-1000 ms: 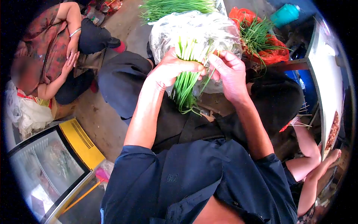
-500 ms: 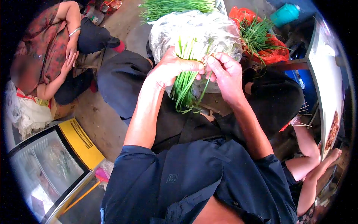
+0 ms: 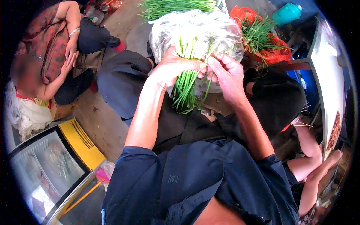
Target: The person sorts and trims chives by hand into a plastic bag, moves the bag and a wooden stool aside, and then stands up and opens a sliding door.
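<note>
A bunch of green chives, pale ends up and leafy ends hanging down, is gripped by my left hand, its thumb pressed across the front. Right beside it, my right hand is closed in a pinch on a single chive stalk, and its fingertips meet my left thumb tip. Exactly how the fingers sit on the stalk is partly hidden. Under and behind both hands lies a clear plastic bag, crumpled, resting in front of my lap.
More chives lie in a pile beyond the bag. A red plastic bag holds loose chives at the right. Another person sits at the left, hands together. A glass-topped yellow cooler stands lower left; another person's legs show at right.
The single stalk and my right fingertips have shifted very slightly. My left hand still holds the bunch in nearly the same place.
</note>
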